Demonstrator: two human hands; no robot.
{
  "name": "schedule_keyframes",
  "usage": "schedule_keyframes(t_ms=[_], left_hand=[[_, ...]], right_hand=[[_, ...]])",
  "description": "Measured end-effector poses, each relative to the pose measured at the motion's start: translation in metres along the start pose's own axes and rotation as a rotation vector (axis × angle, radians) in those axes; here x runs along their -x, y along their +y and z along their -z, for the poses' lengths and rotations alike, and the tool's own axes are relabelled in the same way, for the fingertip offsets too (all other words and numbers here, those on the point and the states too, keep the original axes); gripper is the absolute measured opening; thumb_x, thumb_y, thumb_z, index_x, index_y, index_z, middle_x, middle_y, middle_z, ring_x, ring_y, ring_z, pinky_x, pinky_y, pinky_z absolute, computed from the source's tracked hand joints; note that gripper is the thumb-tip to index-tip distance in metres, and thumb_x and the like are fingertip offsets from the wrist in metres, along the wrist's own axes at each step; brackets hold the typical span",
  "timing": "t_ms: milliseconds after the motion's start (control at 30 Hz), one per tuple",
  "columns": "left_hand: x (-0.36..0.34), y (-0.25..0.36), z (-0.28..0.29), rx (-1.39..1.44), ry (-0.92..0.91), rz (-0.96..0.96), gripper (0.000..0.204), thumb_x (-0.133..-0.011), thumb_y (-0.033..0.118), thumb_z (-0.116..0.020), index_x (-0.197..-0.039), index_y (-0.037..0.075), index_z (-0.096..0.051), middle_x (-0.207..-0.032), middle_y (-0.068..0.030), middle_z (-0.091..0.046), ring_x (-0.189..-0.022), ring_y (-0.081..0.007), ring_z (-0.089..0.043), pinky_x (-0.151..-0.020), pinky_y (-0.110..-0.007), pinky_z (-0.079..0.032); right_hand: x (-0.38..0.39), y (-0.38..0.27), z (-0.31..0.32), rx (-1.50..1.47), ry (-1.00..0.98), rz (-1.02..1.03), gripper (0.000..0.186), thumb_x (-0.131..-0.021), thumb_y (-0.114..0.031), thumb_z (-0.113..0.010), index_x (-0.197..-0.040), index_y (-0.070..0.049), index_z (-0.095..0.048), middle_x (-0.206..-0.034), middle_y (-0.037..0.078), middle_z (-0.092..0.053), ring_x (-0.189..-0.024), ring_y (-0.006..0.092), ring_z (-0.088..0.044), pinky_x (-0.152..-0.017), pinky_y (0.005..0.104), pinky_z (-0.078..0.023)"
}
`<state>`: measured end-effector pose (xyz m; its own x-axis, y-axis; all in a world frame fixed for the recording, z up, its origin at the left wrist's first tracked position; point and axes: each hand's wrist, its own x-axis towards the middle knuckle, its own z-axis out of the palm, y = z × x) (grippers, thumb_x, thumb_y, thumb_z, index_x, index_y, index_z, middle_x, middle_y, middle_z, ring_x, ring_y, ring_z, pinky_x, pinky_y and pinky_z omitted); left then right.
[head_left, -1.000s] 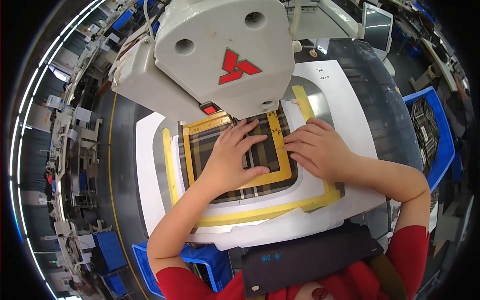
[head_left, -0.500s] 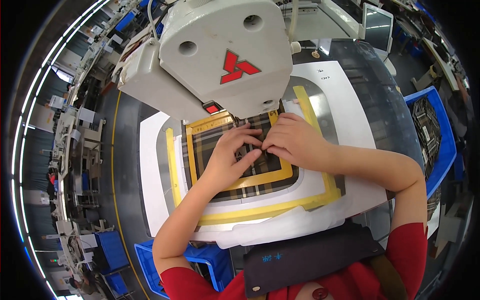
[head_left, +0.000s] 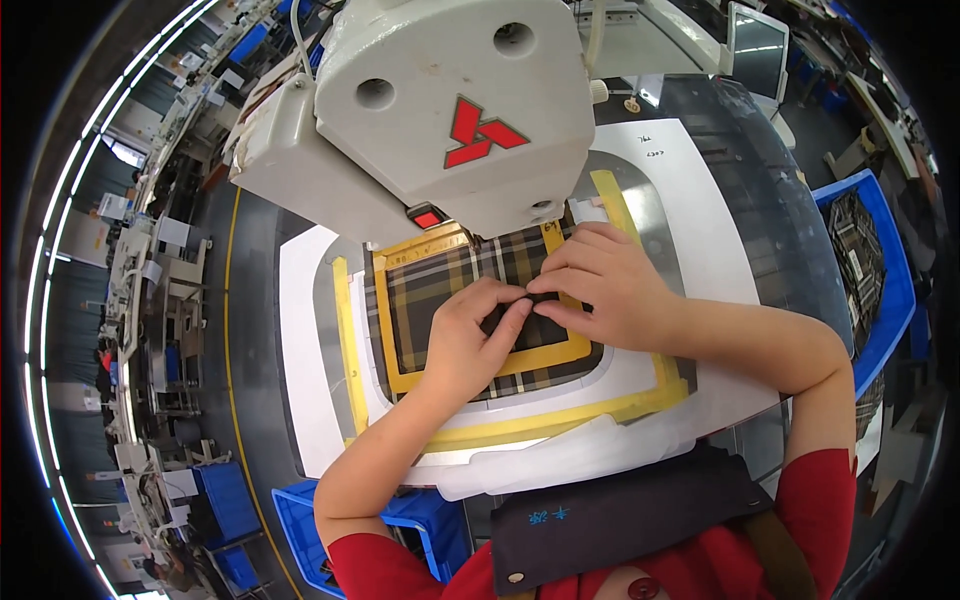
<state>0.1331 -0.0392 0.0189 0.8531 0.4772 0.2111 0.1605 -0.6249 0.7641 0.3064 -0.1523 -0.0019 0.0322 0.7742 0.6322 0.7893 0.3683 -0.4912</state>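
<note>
Plaid fabric (head_left: 420,300) lies beneath and just to the left of our left hand (head_left: 466,338), framed by a yellow border (head_left: 545,357) whose near edge runs between that hand and us. The left hand is loosely curled, thumb and forefinger almost closed; our right hand (head_left: 615,290) faces it, half bent, its fingertips meeting the left hand's. Something dark shows where the tips gather, but we cannot tell whether they pinch the fabric or a separate bit. Just beyond both hands hangs the white machine head (head_left: 450,90). Out to the right of the right hand we see a white sheet (head_left: 715,260) and, farther off, a blue bin (head_left: 893,310) with plaid pieces (head_left: 855,255). We judge the step in hand to be fine fingertip work inside the border; the next move seems to call for small, steady motions, with the fabric kept flat.
</note>
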Motion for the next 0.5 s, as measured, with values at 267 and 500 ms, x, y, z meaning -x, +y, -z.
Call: schedule_keyframes(t_ms=[267,500], left_hand=[[0.005,0.001,-0.005,-0.057,-0.004,-0.023,0.008,-0.083,0.009,-0.066,-0.086,0.002,-0.066,-0.076,-0.0107,-0.06,-0.067,-0.0283,-0.06,-0.059,-0.034,-0.047],[0.005,-0.001,-0.004,-0.177,0.004,-0.134,0.006,-0.081,0.008,-0.067,-0.083,0.003,-0.066,-0.075,-0.0103,-0.06,-0.067,-0.0295,-0.06,-0.059,-0.036,-0.047]], right_hand=[[-0.001,0.0,-0.01,0.207,0.059,0.168,0.017,-0.065,-0.008,-0.073,-0.081,-0.008,-0.066,-0.082,0.002,-0.06,-0.078,0.021,-0.058,-0.085,0.0394,-0.047],[-0.003,-0.001,-0.012,0.122,-0.001,-0.022,0.013,-0.062,-0.006,-0.07,-0.07,-0.008,-0.059,-0.074,0.006,-0.059,-0.074,0.0251,-0.058,-0.081,0.0381,-0.047]])
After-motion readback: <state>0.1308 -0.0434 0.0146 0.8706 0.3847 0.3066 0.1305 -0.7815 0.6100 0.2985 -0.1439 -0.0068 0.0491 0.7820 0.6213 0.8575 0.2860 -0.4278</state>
